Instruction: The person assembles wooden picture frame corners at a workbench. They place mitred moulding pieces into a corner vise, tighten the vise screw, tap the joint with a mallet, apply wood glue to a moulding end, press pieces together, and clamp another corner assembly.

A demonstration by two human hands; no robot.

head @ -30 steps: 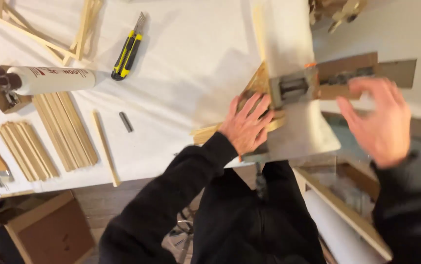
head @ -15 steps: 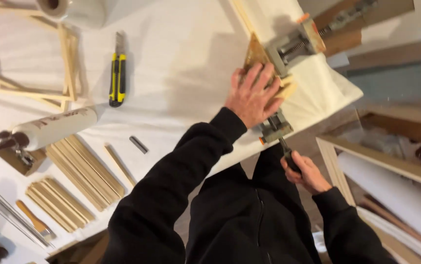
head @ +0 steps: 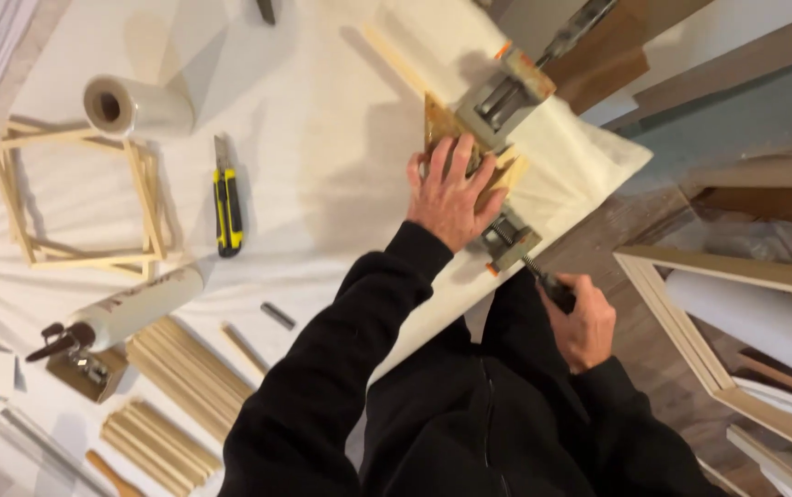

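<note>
A metal corner clamp (head: 497,138) sits at the near right corner of the white-covered table (head: 322,110), holding thin wooden strips (head: 506,170) that meet at a right angle over a triangular wooden block (head: 442,124). The left hand (head: 451,189) lies flat on that joint, fingers spread and pressing down on the wood rather than gripping anything. Below the table edge, the right hand (head: 580,322) is closed around the dark handle (head: 548,285) of the clamp's near screw (head: 506,241).

A second ago this right hand was open in the air beside the clamp; half a second ago it had dropped under the table edge, and it now has a firm fist on the handle. The left hand has stayed on the joint throughout. The change suggests that the work has passed from placing the strips to working the screw while the joint is held in place.

Further out on the cloth lie a yellow and black utility knife (head: 226,201), a roll of clear film (head: 136,106), a finished square wooden frame (head: 78,198), a glue bottle (head: 129,311) resting on a small block, a short dark piece (head: 277,316) and bundles of cut wooden slats (head: 189,368). On the floor to the right stand a larger pale picture frame (head: 690,322) and a white roll (head: 755,322).
</note>
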